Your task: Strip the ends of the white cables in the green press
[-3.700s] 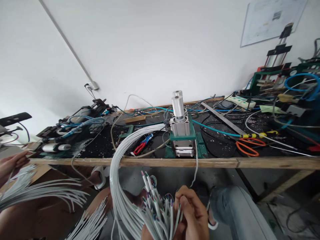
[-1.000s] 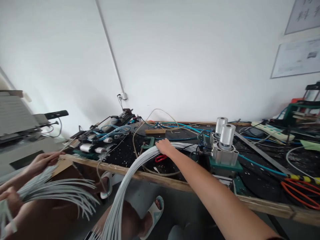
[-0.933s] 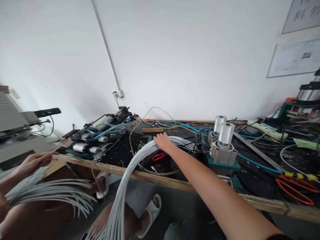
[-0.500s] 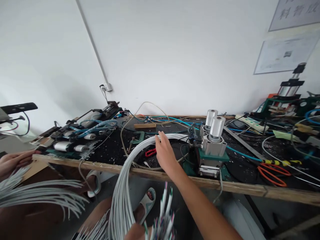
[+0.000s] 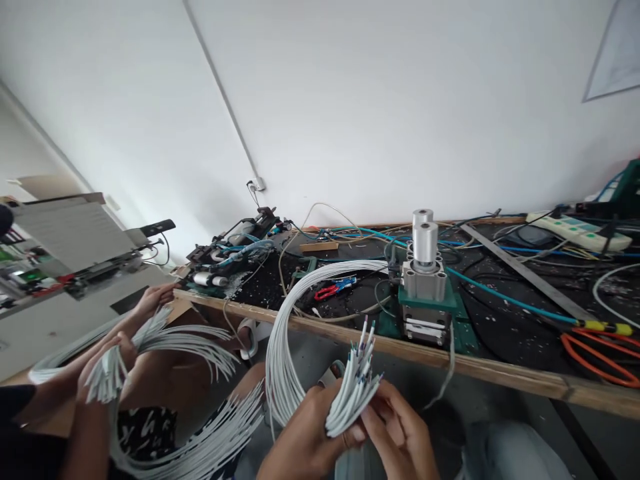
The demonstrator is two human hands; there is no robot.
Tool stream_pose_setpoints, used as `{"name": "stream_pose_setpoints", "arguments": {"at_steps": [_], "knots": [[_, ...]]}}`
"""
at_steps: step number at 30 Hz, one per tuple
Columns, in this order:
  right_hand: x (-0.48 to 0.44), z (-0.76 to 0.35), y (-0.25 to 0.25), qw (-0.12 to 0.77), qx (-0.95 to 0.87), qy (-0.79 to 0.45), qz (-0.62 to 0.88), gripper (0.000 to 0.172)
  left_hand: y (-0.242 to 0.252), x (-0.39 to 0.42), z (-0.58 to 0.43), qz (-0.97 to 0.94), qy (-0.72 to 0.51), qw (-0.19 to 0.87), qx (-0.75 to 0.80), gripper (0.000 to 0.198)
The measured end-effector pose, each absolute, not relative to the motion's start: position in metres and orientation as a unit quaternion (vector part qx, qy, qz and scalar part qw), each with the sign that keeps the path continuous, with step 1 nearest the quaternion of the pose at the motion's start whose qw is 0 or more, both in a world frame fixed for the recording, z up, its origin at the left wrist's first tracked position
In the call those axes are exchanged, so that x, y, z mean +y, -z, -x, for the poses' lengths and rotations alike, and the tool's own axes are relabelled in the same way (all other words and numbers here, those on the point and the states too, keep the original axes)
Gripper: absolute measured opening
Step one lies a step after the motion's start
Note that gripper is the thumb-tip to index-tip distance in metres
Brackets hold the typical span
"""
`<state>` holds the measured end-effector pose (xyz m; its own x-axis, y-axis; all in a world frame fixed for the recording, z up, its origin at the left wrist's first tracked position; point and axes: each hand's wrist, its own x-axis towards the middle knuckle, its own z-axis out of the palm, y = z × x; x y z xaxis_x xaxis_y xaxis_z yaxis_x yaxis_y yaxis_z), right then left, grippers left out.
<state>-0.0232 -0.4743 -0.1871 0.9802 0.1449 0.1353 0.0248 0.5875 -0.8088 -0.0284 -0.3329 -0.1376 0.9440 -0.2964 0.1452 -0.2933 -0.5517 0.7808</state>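
My left hand (image 5: 305, 433) grips a bundle of white cables (image 5: 353, 393) near their stripped, coloured ends, which fan upward. My right hand (image 5: 400, 430) rests against the same bundle from the right, fingers curled on it. The cables loop (image 5: 285, 333) up over the bench edge and onto the black bench top beside a pneumatic press (image 5: 424, 280) with two silver cylinders on a green base.
Another person's hands (image 5: 107, 357) at the left hold white cable bundles (image 5: 185, 340). The wooden-edged bench (image 5: 500, 373) carries red-handled pliers (image 5: 330, 291), orange scissors (image 5: 595, 347), blue hoses, a power strip (image 5: 575, 230) and a machine (image 5: 230, 257) at its left end.
My right hand has come back from the cable loop on the bench to the cable ends in front of me. The view has swung left and down.
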Motion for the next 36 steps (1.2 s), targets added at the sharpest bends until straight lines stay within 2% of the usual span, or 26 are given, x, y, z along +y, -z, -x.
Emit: {"name": "stream_pose_setpoints", "arguments": {"at_steps": [4, 12, 17, 24, 28, 36], "knots": [[-0.481, 0.012, 0.190, 0.873, -0.148, -0.068, 0.459, 0.027, 0.137, -0.334, 0.030, -0.854, 0.003, 0.478, -0.207, 0.046], [-0.478, 0.001, 0.203, 0.897, -0.203, -0.113, 0.377, 0.029, 0.141, -0.330, 0.035, -0.865, -0.023, 0.465, -0.188, 0.037], [-0.482, 0.009, 0.203, 0.909, -0.133, -0.053, 0.392, 0.030, 0.139, -0.341, 0.034, -0.886, -0.139, 0.403, -0.180, 0.026], [-0.482, 0.011, 0.209, 0.940, -0.018, 0.005, 0.341, 0.031, 0.161, -0.347, 0.029, -0.889, -0.206, 0.392, -0.114, 0.022], [-0.471, 0.008, 0.206, 0.972, 0.029, 0.007, 0.233, 0.029, 0.173, -0.343, 0.025, -0.894, -0.199, 0.391, -0.094, 0.025], [-0.458, 0.005, 0.214, 0.967, 0.097, 0.014, 0.235, 0.040, 0.178, -0.342, 0.027, -0.874, -0.191, 0.440, -0.080, 0.028]]}}
